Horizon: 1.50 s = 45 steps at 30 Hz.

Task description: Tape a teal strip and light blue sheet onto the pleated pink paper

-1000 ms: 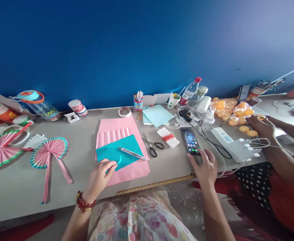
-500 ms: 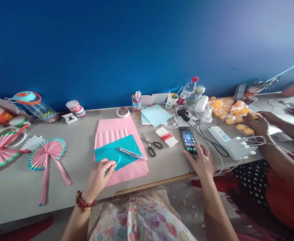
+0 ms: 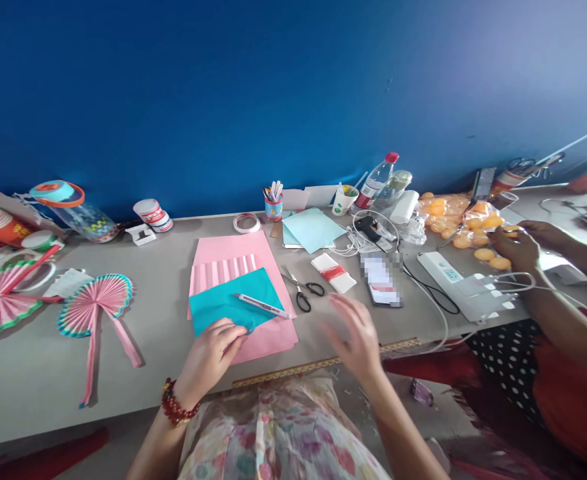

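Note:
My left hand is at the near edge of a teal sheet of paper, thumb and fingers pinched on that edge. A utility knife rests across the sheet. Underneath are a pleated pink strip and larger pink paper. Fingers spread and a little blurred, my right hand is over the table's front edge with nothing in it. The phone lies beyond it, its screen lit and partly pixelated. Black-handled scissors and a white card wound with red thread lie between.
Two folded paper fans and a clear bottle are at the left. Tape, a pen holder and light-blue paper stand or lie behind. At right, a co-worker's hands are by orange balls, near a power strip.
My right hand has left the phone and moved left, fingers spread. The phone's screen now shows a lighter page. My left hand has shifted slightly right along the teal sheet's edge.

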### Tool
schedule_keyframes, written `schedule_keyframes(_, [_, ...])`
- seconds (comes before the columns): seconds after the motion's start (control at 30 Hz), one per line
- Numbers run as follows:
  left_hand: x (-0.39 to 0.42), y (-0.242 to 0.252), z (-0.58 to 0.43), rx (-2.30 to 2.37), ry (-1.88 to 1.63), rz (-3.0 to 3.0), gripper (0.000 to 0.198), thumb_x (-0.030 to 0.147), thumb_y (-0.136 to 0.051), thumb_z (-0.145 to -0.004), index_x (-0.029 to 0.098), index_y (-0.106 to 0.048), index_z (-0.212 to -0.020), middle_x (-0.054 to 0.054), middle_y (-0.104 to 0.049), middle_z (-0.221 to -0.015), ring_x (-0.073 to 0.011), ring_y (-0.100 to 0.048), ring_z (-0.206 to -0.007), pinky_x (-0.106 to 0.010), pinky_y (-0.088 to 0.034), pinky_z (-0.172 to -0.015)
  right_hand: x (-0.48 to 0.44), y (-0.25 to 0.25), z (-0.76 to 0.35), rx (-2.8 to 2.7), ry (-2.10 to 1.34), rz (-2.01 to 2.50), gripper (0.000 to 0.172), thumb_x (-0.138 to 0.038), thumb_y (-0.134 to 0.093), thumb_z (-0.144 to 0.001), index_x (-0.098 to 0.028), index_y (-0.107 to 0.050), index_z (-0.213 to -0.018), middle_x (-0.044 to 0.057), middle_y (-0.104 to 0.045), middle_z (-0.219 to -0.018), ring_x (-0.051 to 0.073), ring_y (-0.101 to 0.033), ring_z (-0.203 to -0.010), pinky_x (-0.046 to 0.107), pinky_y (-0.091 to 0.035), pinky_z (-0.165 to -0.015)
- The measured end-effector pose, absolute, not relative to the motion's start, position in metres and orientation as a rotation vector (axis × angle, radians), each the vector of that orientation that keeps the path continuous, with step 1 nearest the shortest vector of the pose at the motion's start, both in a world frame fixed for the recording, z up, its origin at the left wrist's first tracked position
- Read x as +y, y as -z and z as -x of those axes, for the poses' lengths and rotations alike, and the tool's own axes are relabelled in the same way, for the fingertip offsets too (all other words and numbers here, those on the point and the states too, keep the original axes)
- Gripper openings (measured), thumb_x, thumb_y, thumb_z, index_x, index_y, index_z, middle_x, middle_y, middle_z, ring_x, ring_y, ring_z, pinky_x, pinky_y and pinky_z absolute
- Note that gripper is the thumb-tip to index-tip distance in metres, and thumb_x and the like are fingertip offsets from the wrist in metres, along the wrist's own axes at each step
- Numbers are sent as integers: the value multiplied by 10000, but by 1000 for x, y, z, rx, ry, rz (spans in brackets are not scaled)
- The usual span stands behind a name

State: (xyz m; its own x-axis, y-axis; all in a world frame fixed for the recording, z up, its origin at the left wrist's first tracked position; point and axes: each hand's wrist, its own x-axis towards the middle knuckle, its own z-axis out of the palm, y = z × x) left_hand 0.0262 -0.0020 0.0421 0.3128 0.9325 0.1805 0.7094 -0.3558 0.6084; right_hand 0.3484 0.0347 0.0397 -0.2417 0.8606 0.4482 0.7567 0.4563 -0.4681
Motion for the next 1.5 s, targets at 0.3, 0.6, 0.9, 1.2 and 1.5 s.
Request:
schedule_keyframes(0.3, [-7, -69, -37, 1188, -590, -2184, 298, 318, -380, -1014, 229, -662, -1049, -68, -680, -1002, -213, -606, -990, -338, -491, -863, 27, -57, -237, -2419, -608, 731, 471, -440, -542, -935, -202, -489, -1337, 83, -713, -1020, 227, -649, -968, 465, -365, -1058])
schedule_keyframes(0.6, [-4, -70, -10, 1280, -649, -2104, 256, 324, -416, -1004, 209, -642, -968, -58, -634, -884, -174, -590, -873, -273, -479, -757, 30, -55, -248, -2349, -750, 890, 253, -421, -552, -949, -202, -679, -964, 50, -739, -847, 176, -672, -765, 252, -439, -683])
schedule_keyframes(0.9, [3, -56, 14, 1450, -741, -1992, 272, 379, -464, -970, 220, -647, -848, -11, -622, -755, -147, -601, -734, -240, -473, -720, 45, -63, -276, -2209, -961, 1162, 225, -358, -533, -946, -217, -684, -856, 4, -686, -770, 120, -566, -617, 210, -375, -593])
schedule_keyframes(1.2, [-3, -43, 25, 1618, -850, -1591, 299, 479, -538, -907, 206, -631, -824, 26, -651, -681, -125, -585, -635, -214, -461, -633, 52, -40, -276, -1725, -1487, 1214, 333, -492, -581, -876, -176, -635, -789, -9, -576, -651, 115, -527, -566, 208, -448, -534])
schedule_keyframes(1.5, [-8, -39, 25, 1662, -845, -1483, 334, 499, -509, -910, 195, -620, -825, 2, -668, -715, -128, -584, -621, -210, -447, -587, 53, -29, -272, -1692, -1433, 1318, 351, -517, -568, -872, -186, -581, -755, -46, -478, -571, 100, -460, -495, 204, -388, -493])
